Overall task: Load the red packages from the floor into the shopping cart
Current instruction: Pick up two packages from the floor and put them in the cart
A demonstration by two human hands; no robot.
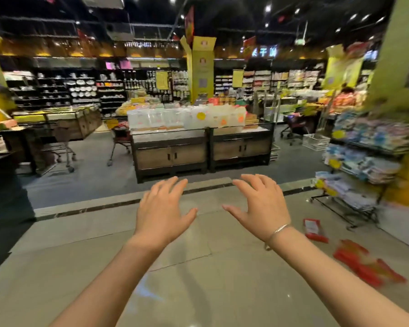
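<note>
My left hand point(162, 208) and my right hand point(261, 206) are held out in front of me above the tiled floor, palms down, fingers spread and empty. Red packages lie on the floor to the right: one flat packet point(314, 230) with a white label, and a blurred heap of several red packets point(366, 265) nearer me. Both hands are well to the left of them. Shopping carts point(121, 140) point(62, 149) stand far off beside the display tables.
A dark wooden display island point(203, 149) stacked with pale bags stands straight ahead. A wire rack of blue packs point(364, 161) lines the right side. A dark counter point(3, 185) is at the left. Open tiled floor lies under my arms.
</note>
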